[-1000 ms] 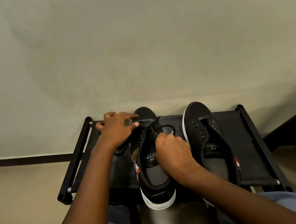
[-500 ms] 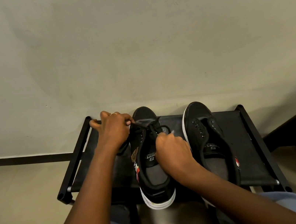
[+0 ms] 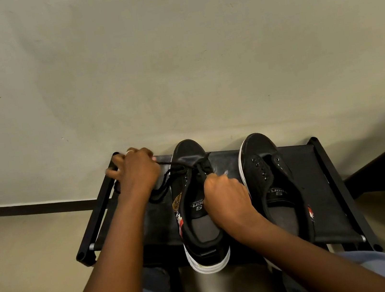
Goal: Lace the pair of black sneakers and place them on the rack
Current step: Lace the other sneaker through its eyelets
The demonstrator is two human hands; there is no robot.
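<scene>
Black fabric rack against wall

one head view looks steeply down, close over the rack by the wall.

A low black rack stands against the wall; two black sneakers, the left sneaker and right sneaker, sit side by side on it, toes to the wall.

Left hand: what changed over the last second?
The left hand, gripping the black lace, slid left away from the left sneaker toward the rack corner, drawing the lace out taut. The right hand stayed clenched on the lace at the eyelets. Both sneakers stayed put; the right sneaker remains unlaced.
</scene>
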